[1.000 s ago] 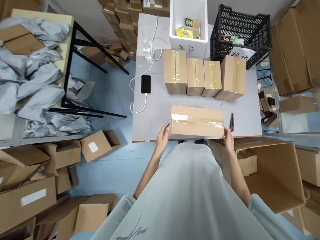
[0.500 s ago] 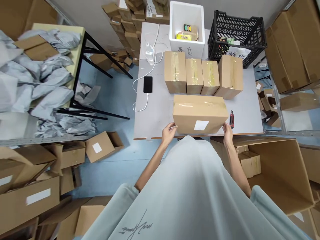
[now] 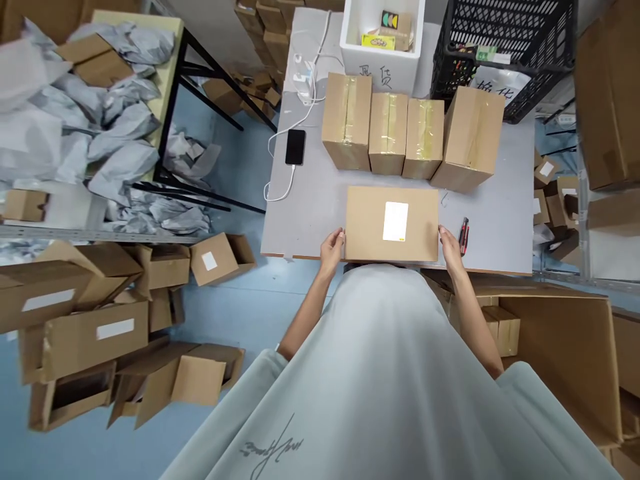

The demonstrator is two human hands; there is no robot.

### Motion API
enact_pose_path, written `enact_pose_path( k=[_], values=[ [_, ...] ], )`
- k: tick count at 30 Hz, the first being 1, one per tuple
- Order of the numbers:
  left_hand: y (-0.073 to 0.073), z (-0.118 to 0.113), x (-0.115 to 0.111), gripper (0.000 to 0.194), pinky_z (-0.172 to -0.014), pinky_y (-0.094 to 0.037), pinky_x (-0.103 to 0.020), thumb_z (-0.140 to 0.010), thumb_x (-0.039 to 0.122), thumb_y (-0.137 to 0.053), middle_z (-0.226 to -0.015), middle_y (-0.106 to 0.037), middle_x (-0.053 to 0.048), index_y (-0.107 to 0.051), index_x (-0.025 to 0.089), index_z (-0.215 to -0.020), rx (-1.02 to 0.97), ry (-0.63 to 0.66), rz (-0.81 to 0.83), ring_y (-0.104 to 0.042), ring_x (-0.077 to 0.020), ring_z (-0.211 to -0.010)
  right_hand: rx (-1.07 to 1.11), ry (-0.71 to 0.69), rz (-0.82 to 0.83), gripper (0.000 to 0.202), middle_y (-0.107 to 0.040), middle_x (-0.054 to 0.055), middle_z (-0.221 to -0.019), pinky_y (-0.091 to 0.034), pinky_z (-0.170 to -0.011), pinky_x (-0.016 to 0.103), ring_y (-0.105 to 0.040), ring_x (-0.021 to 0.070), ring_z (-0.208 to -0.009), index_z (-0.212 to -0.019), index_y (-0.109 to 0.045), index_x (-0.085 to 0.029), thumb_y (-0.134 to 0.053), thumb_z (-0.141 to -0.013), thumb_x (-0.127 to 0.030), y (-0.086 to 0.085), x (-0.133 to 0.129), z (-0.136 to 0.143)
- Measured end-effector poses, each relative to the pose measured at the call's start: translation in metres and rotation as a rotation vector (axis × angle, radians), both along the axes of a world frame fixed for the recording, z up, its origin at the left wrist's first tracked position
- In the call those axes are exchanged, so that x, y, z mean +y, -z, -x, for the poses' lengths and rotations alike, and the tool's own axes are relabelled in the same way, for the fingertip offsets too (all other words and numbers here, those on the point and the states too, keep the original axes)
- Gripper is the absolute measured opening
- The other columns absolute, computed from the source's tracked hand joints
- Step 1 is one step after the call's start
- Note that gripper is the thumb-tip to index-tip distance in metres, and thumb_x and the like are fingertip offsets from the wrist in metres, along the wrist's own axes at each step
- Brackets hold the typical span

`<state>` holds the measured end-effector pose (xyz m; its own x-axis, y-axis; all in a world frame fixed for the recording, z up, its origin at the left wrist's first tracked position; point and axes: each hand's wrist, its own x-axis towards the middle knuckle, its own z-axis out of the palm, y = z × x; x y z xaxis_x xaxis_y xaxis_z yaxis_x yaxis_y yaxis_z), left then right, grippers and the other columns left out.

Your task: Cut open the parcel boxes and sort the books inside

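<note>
A brown cardboard box (image 3: 367, 223) lies at the front edge of the table, its labelled face upward. The white label (image 3: 395, 221) sits right of that face's middle. My left hand (image 3: 332, 251) grips the box's left end, and my right hand (image 3: 450, 249) grips its right end. Fingers of both hands are closed against the cardboard; some fingertips are hidden. To the right of my right hand lies a red and black utility knife (image 3: 465, 236). Behind the box, several taped cartons (image 3: 387, 133) stand in a row.
A white foam bin (image 3: 417, 60) and a black crate (image 3: 505, 63) stand at the table's back. A phone (image 3: 295, 147) lies on a cable at left. A large open carton (image 3: 560, 353) stands by my right side. Grey parcels (image 3: 120, 127) crowd a side table.
The box has been turned in my hands, so its labelled side now faces up instead of toward me. My head view has shifted slightly.
</note>
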<state>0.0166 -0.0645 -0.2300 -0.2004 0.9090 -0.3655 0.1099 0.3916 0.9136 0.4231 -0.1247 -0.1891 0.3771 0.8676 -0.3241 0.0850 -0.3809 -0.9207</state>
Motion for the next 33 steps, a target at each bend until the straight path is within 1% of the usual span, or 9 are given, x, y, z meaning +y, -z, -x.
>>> enact_pose_path(
  k=[3,7,10,14,18,24,27,30,33],
  values=[
    [0.006,0.003,-0.017,0.064,-0.126,-0.057,-0.055,-0.108,0.071,-0.062,-0.158,-0.073,-0.022,-0.075,0.019,-0.143,-0.01,-0.019,0.073,-0.069,-0.034,-0.152,0.081,0.09,0.114,0.079,-0.07,0.014,-0.166,-0.04,-0.139,0.058,-0.057,0.0349,-0.163,-0.138,-0.08,-0.025,-0.068,-0.092,-0.088,0.008,-0.022,-0.012],
    [0.008,0.005,-0.043,0.075,-0.123,-0.059,-0.061,-0.108,0.08,-0.052,-0.153,-0.075,-0.026,-0.076,0.017,-0.14,-0.003,-0.042,0.171,-0.069,-0.0382,-0.151,0.134,0.103,0.2,0.072,-0.082,0.017,-0.144,-0.045,-0.134,0.066,-0.068,0.0385,-0.151,-0.12,-0.083,-0.024,-0.072,-0.087,-0.087,0.019,-0.05,-0.013],
    [0.005,0.0,-0.058,0.078,-0.121,-0.06,-0.059,-0.11,0.081,-0.045,-0.153,-0.075,-0.025,-0.077,0.017,-0.142,-0.004,-0.037,0.182,-0.07,-0.038,-0.15,0.179,0.107,0.218,0.068,-0.086,0.015,-0.132,-0.049,-0.131,0.066,-0.071,0.0373,-0.145,-0.116,-0.082,-0.025,-0.075,-0.085,-0.085,0.025,-0.061,-0.001],
    [-0.006,-0.003,-0.063,0.091,-0.121,-0.061,-0.056,-0.108,0.09,-0.037,-0.16,-0.071,-0.025,-0.076,0.017,-0.145,0.017,-0.031,0.155,-0.069,-0.0379,-0.152,0.19,0.141,0.2,0.068,-0.085,0.013,-0.138,-0.048,-0.133,0.064,-0.068,0.0371,-0.149,-0.117,-0.082,-0.026,-0.077,-0.082,-0.085,0.021,-0.063,0.01],
    [-0.026,0.001,-0.058,0.098,-0.124,-0.059,-0.054,-0.105,0.095,-0.034,-0.163,-0.069,-0.024,-0.077,0.017,-0.146,0.016,-0.042,0.096,-0.066,-0.0385,-0.155,0.172,0.158,0.139,0.071,-0.082,0.013,-0.147,-0.046,-0.135,0.062,-0.068,0.0373,-0.151,-0.123,-0.083,-0.026,-0.077,-0.084,-0.086,-0.002,-0.062,0.008],
    [-0.07,0.003,-0.036,0.092,-0.127,-0.057,-0.053,-0.104,0.092,-0.046,-0.153,-0.076,-0.023,-0.08,0.015,-0.142,-0.106,-0.143,-0.113,-0.065,-0.0395,-0.156,0.099,0.092,-0.052,0.064,-0.083,0.014,-0.144,-0.046,-0.135,0.063,-0.072,0.0363,-0.148,-0.133,-0.083,-0.025,-0.073,-0.098,-0.078,-0.067,-0.048,-0.001],
    [-0.09,-0.004,-0.024,0.09,-0.128,-0.056,-0.052,-0.106,0.092,-0.045,-0.153,-0.077,-0.021,-0.082,0.017,-0.139,-0.146,-0.147,-0.175,-0.065,-0.0389,-0.157,0.086,0.09,-0.134,0.061,-0.081,0.014,-0.148,-0.05,-0.132,0.061,-0.07,0.036,-0.151,-0.134,-0.083,-0.025,-0.07,-0.102,-0.075,-0.093,-0.034,-0.005],
    [-0.101,-0.011,-0.015,0.089,-0.13,-0.055,-0.053,-0.106,0.091,-0.046,-0.153,-0.077,-0.019,-0.083,0.017,-0.139,-0.163,-0.124,-0.181,-0.063,-0.0392,-0.158,0.06,0.075,-0.139,0.06,-0.082,0.015,-0.146,-0.055,-0.129,0.06,-0.071,0.0363,-0.149,-0.131,-0.084,-0.026,-0.072,-0.101,-0.077,-0.103,-0.021,-0.008],
    [-0.101,-0.014,-0.011,0.089,-0.131,-0.054,-0.053,-0.104,0.091,-0.052,-0.154,-0.077,-0.021,-0.082,0.016,-0.14,-0.193,-0.141,-0.167,-0.065,-0.0397,-0.156,0.04,0.057,-0.096,0.062,-0.083,0.016,-0.144,-0.056,-0.127,0.061,-0.073,0.0374,-0.146,-0.126,-0.084,-0.026,-0.074,-0.098,-0.08,-0.098,-0.014,-0.009]
  ],
)
